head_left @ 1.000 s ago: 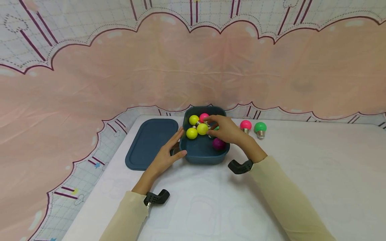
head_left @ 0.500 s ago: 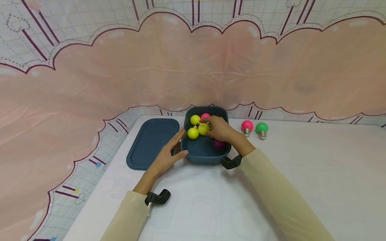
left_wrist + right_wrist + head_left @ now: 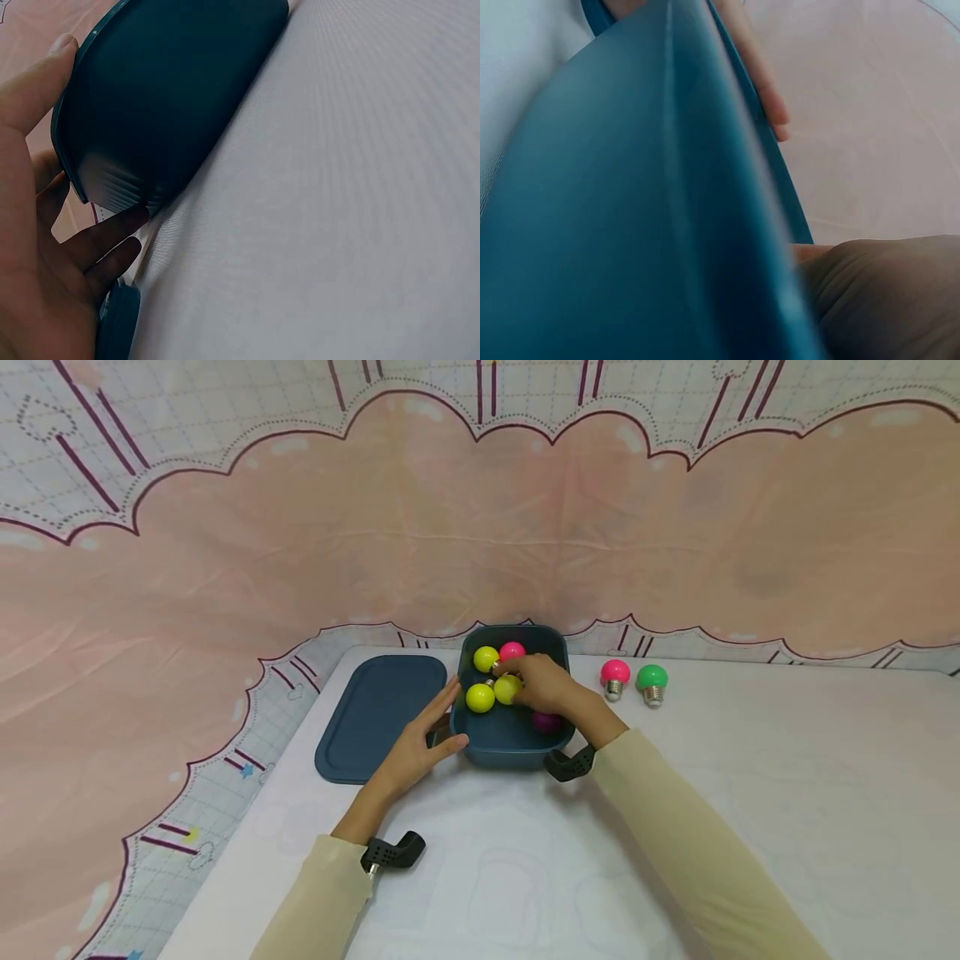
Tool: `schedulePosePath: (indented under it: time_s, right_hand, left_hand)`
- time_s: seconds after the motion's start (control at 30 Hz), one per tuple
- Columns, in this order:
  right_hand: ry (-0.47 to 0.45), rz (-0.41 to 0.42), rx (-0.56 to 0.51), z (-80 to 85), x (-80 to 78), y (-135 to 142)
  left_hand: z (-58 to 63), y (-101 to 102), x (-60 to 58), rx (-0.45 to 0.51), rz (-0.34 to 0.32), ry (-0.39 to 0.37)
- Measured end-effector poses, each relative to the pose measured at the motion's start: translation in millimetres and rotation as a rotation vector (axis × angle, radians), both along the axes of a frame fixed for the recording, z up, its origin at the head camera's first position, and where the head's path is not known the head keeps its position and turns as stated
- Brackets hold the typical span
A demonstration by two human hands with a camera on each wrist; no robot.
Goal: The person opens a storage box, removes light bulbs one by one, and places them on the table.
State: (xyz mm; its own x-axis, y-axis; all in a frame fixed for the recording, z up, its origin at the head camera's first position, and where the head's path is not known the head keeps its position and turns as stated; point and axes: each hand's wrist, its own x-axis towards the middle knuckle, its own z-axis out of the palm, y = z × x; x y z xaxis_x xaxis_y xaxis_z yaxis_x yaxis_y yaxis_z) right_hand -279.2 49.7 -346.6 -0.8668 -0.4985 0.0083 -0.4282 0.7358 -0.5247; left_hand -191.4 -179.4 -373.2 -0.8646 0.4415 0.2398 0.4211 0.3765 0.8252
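Note:
A dark blue plastic box (image 3: 517, 758) holds several small round light bulbs. Two yellow bulbs (image 3: 480, 697) (image 3: 507, 689) lie mid-box, with another yellow bulb (image 3: 486, 658) and a pink bulb (image 3: 512, 651) behind them. My right hand (image 3: 543, 683) reaches down inside, fingers bent among the bulbs beside the mid-box yellow one; I cannot tell whether it grips a bulb. A purple bulb (image 3: 547, 722) sits partly under that hand. My left hand (image 3: 420, 739) rests against the box's left side, fingers extended; in the left wrist view, the thumb (image 3: 52, 79) lies along the rim.
The box's flat blue lid (image 3: 378, 718) lies left of the box, partly behind my left hand. Right of the box, a pink bulb (image 3: 615, 675) and a green bulb (image 3: 652, 681) stand on the white tabletop (image 3: 750, 760). A patterned cloth (image 3: 600, 527) hangs behind.
My right hand has gone lower and further left into the box, covering the green seen under it earlier. The two mid-box yellow bulbs have shifted slightly toward me. The left hand stays put.

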Motion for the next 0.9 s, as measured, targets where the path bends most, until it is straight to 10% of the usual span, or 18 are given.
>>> schedulePosePath:
  time_s: [0.9]
  right_hand:
    - [-0.009,0.015,0.02,1.8,0.7,-1.4]
  left_hand:
    - [1.8,0.6,1.0,-0.005,0.009,-0.014]
